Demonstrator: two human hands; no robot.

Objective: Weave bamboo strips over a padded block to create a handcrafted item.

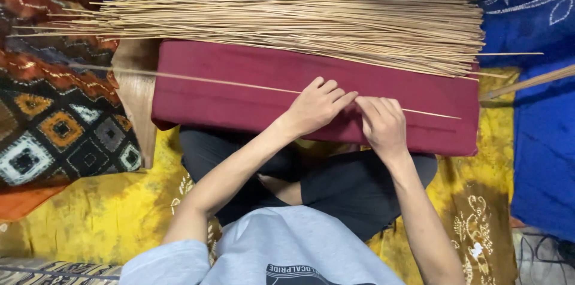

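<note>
One thin stick was laid across the dark red cushion, with its long axis running from the left of the frame down to the right. It was pinched near its middle by the fingers of the left hand and the right hand, held close together. Above them, a big bundle of sticks was seen. No package or label was noticed near the hands.
</note>
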